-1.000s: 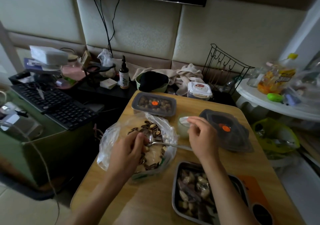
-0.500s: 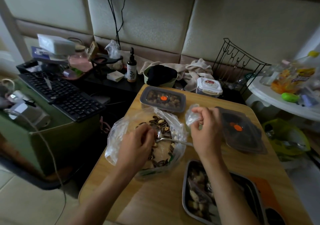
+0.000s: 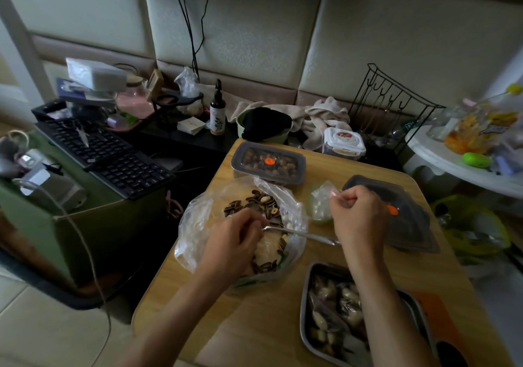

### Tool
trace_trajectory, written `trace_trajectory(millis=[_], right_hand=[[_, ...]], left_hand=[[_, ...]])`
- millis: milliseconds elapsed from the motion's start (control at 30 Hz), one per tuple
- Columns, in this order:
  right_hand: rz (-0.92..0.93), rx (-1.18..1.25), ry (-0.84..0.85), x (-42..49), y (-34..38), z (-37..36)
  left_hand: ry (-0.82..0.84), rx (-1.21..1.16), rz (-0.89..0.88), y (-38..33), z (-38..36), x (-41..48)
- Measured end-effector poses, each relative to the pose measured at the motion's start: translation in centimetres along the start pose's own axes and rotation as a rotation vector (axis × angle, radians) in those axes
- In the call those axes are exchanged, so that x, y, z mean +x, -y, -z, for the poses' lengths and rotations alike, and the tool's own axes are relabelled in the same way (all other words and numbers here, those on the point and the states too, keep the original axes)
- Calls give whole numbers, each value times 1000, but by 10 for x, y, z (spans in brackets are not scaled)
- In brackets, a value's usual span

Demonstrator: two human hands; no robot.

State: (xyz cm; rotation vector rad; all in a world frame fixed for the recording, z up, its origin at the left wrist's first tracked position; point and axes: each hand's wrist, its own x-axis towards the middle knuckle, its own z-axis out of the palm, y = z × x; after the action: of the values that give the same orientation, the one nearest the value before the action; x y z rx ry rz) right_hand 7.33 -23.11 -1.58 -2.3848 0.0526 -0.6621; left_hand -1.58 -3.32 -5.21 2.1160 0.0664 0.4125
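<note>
A clear plastic bag (image 3: 198,219) of striped seeds lies open on the wooden table (image 3: 254,324). My left hand (image 3: 232,248) reaches into it, fingers curled at the bowl end of a metal spoon (image 3: 300,233) that lies across the bag's rim. My right hand (image 3: 358,216) is curled into a fist. It pinches the top of a small clear plastic bag (image 3: 321,204) beside the seed bag. The spoon's handle ends by my right wrist.
A lidded grey box of nuts (image 3: 268,163) stands behind the seed bag and a loose dark lid (image 3: 407,219) lies to the right. A metal tray of wrapped sweets (image 3: 334,315) sits near the front. Keyboards (image 3: 113,154) rest on a green box to the left.
My right hand has lifted the small bag a little and closed into a fist on its top. My left hand stays in the seed bag by the spoon.
</note>
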Motion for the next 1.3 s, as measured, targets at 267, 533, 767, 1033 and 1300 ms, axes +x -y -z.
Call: trace_trajectory(millis=[267, 533, 767, 1033, 1300], right_hand=[[-65, -242, 583, -18, 2, -4], [-90, 237, 526, -7, 4, 15], [14, 502, 698, -19, 16, 6], [-80, 635, 846, -34, 34, -12], [-17, 588, 714, -40, 34, -28]], left_hand=[[-6, 40, -9, -5, -5, -1], [-2, 18, -8, -9, -5, -1], [11, -192, 52, -13, -7, -3], [-149, -75, 23, 1, -6, 2], [-248, 28, -24, 5, -2, 2]])
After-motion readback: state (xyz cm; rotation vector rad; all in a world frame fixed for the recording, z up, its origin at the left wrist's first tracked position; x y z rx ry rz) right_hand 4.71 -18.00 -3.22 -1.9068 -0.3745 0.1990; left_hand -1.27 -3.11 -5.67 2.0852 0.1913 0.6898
